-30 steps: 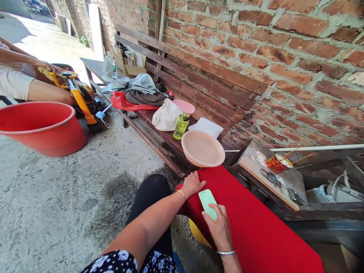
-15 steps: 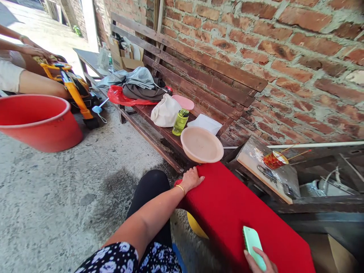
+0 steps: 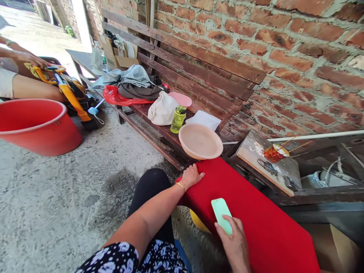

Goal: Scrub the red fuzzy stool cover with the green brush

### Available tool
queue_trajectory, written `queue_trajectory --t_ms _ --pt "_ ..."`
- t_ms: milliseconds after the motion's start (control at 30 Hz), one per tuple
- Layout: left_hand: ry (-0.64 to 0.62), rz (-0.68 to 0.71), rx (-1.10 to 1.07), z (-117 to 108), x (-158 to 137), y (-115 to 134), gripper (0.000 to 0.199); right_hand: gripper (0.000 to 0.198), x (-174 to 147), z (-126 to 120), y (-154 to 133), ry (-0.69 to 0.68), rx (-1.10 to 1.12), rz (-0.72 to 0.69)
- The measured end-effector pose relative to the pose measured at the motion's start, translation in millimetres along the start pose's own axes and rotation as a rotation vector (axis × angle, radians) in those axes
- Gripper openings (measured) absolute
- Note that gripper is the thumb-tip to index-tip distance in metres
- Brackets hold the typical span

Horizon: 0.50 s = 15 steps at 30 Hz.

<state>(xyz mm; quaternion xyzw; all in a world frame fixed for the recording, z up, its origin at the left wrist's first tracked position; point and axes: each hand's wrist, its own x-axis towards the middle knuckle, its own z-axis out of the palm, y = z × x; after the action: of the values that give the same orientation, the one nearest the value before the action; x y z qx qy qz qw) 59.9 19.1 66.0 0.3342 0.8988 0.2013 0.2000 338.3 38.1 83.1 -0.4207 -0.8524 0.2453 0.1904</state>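
Mint-green scraper (image 3: 221, 215) flat on red cloth (image 3: 256, 220), long axis running up-left from right hand (image 3: 234, 242), fingers pressing its near end; left hand (image 3: 191, 176) open, palm down on cloth's far corner.

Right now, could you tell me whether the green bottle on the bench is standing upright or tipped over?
Upright. The green bottle stands on its base on the bench, cap on top, beside the white bag.

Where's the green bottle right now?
The green bottle stands on the wooden bench, between the white bag and the pink basin.
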Motion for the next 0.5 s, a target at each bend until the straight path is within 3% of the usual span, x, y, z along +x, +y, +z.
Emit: queue_trajectory --t_ms 100,233,333,500 --pt "0.016 0.008 0.005 1 0 -1 0.065 0.035 -1 27 -34 -0.080 -0.029 -0.182" --pt "-0.003 0.005 0.019 1 1 -1 0.067 0.032 -6 24 -28 -0.113 -0.043 -0.166" --pt "-0.011 -0.002 0.014 1 1 0 0.068 0.040 -13 -3 7 -0.083 0.004 -0.011" --pt "0.003 -0.004 0.009 2 1 0 0.065 0.048 -46 -63 88 -0.011 -0.027 0.424"
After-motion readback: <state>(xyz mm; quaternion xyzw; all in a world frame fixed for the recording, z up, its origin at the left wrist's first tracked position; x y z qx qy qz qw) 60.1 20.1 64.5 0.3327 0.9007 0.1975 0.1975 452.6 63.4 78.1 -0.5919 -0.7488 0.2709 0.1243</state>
